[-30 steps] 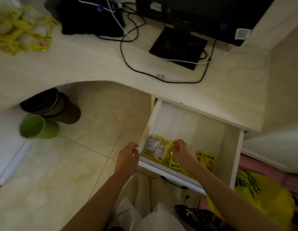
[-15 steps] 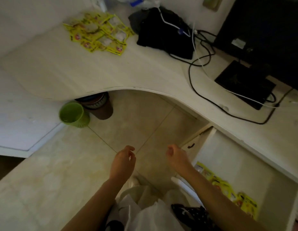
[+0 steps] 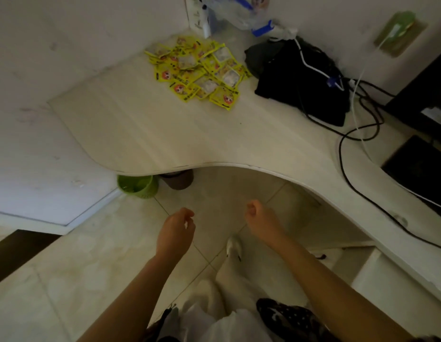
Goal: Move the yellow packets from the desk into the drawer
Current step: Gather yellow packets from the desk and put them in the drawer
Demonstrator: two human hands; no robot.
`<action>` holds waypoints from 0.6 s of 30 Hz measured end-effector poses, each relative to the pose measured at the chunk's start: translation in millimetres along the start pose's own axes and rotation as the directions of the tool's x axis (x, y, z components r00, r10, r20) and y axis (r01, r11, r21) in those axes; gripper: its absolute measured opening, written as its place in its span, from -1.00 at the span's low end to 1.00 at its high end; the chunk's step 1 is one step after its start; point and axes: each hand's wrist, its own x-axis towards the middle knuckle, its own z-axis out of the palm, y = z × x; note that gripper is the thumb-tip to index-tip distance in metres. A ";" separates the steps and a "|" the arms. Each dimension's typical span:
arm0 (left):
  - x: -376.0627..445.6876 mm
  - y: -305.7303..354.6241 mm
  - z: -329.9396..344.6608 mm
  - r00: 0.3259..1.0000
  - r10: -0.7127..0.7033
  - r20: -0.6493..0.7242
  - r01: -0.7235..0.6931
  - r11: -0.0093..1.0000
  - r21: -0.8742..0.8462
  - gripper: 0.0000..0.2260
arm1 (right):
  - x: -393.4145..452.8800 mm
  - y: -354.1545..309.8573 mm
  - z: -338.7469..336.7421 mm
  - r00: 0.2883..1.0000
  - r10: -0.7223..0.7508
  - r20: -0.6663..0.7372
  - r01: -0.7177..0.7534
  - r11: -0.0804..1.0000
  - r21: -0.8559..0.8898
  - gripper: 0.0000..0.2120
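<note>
Toward the far corner of the counter (image 3: 140, 134), close to the wall, lies one loose heap of yellow packets (image 3: 198, 70); they overlap too much to count exactly, though well over a dozen show. Just beside the heap, toward the right, sits one black bag (image 3: 300, 80) with a white cable (image 3: 313, 67) across it, and black cables (image 3: 350, 154) loop over the counter's right part. One clear plastic bag (image 3: 236, 13) stands against the wall at the back edge. Two hands hover over the tiled floor (image 3: 96, 255) in front of the counter's curved front edge, well apart from the packets: the left hand (image 3: 176, 230) has its fingers loosely curled around nothing, and the right hand (image 3: 260, 219) likewise hangs with fingers loosely bent and empty. Under the counter's edge stand two bins, one green bin (image 3: 138, 186) and one brown bin (image 3: 177, 180); their contents cannot be made out. Only a pale part of the drawer (image 3: 372, 270) shows at the lower right, its inside out of sight.
</note>
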 end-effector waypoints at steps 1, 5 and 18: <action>12.8 2.5 -3.9 1.000 0.001 -0.009 -0.001 1.000 0.000 -0.80 | 12.0 -7.9 -3.6 1.000 -0.013 -0.001 0.013 1.000 0.000 -0.66; 70.0 14.2 -17.8 0.999 0.009 -0.032 -0.009 1.000 -0.001 -0.80 | 65.4 -37.9 -22.5 0.999 -0.043 0.012 0.044 0.999 -0.013 -0.69; 235.8 63.7 -44.5 0.991 -0.136 -0.008 0.134 0.985 -0.110 -0.80 | 233.9 -123.9 -90.6 0.998 -0.041 0.046 0.041 0.999 -0.005 -0.68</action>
